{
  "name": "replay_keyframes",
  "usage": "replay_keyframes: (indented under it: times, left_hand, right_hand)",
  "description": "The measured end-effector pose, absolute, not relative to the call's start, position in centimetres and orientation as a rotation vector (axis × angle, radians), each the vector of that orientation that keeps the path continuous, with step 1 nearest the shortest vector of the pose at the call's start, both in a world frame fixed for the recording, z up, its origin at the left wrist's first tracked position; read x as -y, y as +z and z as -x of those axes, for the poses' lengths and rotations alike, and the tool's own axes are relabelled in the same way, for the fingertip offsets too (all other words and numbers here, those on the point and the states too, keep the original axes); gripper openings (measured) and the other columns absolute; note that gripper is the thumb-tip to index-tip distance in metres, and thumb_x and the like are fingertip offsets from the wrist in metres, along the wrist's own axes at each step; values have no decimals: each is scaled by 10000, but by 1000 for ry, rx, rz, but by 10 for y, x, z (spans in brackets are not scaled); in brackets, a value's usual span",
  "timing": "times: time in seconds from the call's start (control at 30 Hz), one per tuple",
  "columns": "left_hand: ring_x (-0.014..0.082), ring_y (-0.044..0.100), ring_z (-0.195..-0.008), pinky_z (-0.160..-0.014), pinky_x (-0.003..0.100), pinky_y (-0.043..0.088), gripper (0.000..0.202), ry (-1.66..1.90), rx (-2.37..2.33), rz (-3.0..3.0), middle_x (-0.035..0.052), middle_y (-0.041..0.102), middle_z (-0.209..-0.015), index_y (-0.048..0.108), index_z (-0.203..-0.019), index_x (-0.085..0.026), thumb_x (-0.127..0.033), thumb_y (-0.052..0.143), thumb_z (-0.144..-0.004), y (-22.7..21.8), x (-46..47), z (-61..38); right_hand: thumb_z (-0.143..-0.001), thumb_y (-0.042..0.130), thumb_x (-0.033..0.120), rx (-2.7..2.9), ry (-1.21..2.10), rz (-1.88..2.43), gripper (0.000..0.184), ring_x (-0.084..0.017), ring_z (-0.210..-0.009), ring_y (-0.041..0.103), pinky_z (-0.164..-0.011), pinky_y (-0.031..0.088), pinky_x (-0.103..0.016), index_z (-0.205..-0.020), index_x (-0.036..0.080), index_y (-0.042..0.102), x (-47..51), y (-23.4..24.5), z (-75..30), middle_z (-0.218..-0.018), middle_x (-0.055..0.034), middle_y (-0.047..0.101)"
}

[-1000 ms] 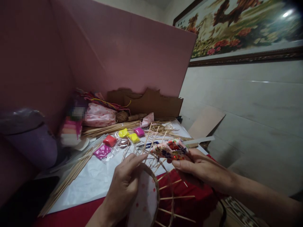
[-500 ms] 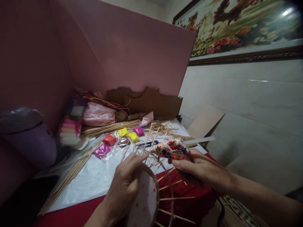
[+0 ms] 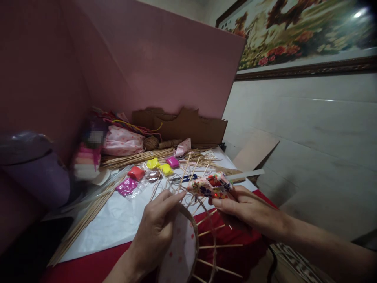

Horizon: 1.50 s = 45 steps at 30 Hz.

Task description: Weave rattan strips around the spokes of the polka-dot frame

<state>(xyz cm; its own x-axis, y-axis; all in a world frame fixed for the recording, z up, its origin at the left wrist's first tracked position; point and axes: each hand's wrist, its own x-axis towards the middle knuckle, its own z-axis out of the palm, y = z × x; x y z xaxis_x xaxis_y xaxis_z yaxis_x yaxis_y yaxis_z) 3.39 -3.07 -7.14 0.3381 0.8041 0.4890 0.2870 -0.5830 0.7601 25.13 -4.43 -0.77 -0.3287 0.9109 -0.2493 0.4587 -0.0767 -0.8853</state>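
Note:
My left hand (image 3: pixel 156 230) is closed on the rim of a round basket base (image 3: pixel 183 247), tilted up and lined with white cloth with red dots. Thin wooden sticks (image 3: pixel 220 247) radiate from its edge, with twine (image 3: pixel 215 251) running across them. My right hand (image 3: pixel 246 204) is wrapped around a hot glue gun (image 3: pixel 210 185) covered in floral cloth, a small red light glowing on its side. A translucent glue stick (image 3: pixel 249 174) juts from the gun's rear. Its nozzle end points at the rim by my left fingertips; whether it touches is unclear.
Blue-handled scissors (image 3: pixel 188 179) lie beyond the glue gun. Colourful clay packets (image 3: pixel 136 173) sit on the white sheet (image 3: pixel 118 232), near long bundled sticks (image 3: pixel 85 224). Behind them are a twine ball (image 3: pixel 151 143) and torn cardboard (image 3: pixel 188 125). A purple bin (image 3: pixel 35 177) stands left.
The glue gun and the end of its glue stick have shifted slightly left. Both hands keep their grips, and the basket base stays almost in place.

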Motion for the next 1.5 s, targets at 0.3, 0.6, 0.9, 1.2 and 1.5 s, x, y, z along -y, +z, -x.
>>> replay_keyframes:
  times: [0.3,0.6,0.9,1.2,1.5]
  left_hand:
    - [136,490,-672,-577,285,381,326,1229,-941,-2063,12,502,-739,583,-1115,-268,-146,399,-875,-72,30,-34]
    - [135,534,-724,-625,282,417,252,1249,-980,-2043,20,574,-827,565,-1021,-227,-106,442,-838,-74,30,-35]
    - [144,538,-756,-638,287,431,329,1272,-979,-2055,30,590,-886,548,-1107,-253,-102,444,-833,-74,30,-35]
    - [145,500,-715,-602,288,401,364,1192,-936,-2119,22,528,-787,573,-1105,-255,-72,403,-840,-72,31,-34]
    - [140,484,-694,-578,283,385,351,1210,-918,-2136,22,511,-773,579,-1101,-241,-78,401,-847,-72,29,-37]
  right_hand:
    - [-832,484,398,1754,1359,1469,370,-56,-405,333,-373,242,-197,-542,169,462,46,-5,-248,-479,43,419]
    - [-829,489,379,1807,1333,1480,344,-64,-437,320,-396,245,-203,-554,178,438,48,-1,-248,-493,46,400]
    - [-814,502,396,1764,1353,1484,316,-65,-449,303,-395,229,-208,-590,184,436,49,-3,-249,-522,49,393]
    - [-800,517,451,1750,1330,1503,355,-58,-441,269,-402,214,-211,-594,179,423,49,-4,-254,-520,66,334]
    - [-826,498,391,1794,1282,1484,335,-68,-463,272,-409,228,-206,-577,183,416,50,-5,-249,-535,54,335]
